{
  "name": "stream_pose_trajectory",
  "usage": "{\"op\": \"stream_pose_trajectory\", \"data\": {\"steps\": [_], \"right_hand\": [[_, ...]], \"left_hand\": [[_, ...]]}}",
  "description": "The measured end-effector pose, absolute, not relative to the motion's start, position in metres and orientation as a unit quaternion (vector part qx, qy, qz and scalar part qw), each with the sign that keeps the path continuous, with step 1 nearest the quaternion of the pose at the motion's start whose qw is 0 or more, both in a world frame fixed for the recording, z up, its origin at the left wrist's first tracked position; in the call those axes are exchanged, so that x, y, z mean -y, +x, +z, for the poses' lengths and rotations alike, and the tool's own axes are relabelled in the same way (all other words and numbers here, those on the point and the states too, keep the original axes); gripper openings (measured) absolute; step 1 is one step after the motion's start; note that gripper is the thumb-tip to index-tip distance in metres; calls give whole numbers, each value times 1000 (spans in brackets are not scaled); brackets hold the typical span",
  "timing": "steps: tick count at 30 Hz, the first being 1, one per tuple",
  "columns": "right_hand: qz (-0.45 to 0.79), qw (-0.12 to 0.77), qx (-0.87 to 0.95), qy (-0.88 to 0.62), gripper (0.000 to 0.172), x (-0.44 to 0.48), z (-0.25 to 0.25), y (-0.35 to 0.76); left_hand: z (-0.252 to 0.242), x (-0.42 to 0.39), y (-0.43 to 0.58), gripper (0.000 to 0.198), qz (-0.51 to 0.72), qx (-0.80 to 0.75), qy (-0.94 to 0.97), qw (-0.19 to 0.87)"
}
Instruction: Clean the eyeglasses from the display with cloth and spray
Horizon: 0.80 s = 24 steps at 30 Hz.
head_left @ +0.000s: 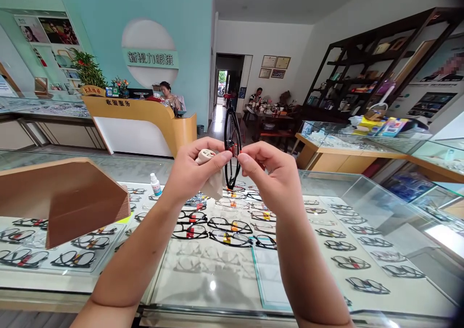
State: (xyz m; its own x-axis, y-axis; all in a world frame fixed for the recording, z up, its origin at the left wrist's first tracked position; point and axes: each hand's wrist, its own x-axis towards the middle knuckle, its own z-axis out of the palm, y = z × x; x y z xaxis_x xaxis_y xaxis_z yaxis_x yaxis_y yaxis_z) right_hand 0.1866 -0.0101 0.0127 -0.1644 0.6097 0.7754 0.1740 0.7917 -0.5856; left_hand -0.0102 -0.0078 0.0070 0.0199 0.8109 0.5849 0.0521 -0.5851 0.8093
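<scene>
I hold a pair of black-framed glasses (232,139) upright above a glass display counter (362,207). My right hand (273,175) pinches the frame by its bridge, where a small red tag sits. My left hand (194,171) is closed on a beige cleaning cloth (212,178) and presses it against the left lens with thumb and fingers. Part of the cloth hangs down below the hand. Under the glass lie rows of several spectacle frames (221,229) on white trays.
A tilted brown cardboard stand (68,197) sits on the counter at left, and a small white spray bottle (155,184) stands behind my left wrist. A yellow reception desk (145,120) with a seated person, another counter and dark shelving (362,71) stand beyond.
</scene>
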Motion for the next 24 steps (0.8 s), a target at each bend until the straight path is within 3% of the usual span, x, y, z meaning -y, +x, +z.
{"op": "stream_pose_trajectory", "data": {"steps": [6,12,16,20,24], "right_hand": [[141,576,754,-282,24,9,11,188],[-3,649,655,-388,22,1,3,195],[-55,692,615,-375,18,-2,3,196],[-62,676,653,-336,46,-2,4,192],[-71,649,683,-329,53,-4,3,187]], "left_hand": [[6,8,-9,25,631,-344,647,253],[5,5,-9,24,622,-377,652,214],[4,4,-11,27,594,-383,674,212],[4,5,-11,29,590,-377,683,209],[6,7,-9,30,593,-370,685,205]]}}
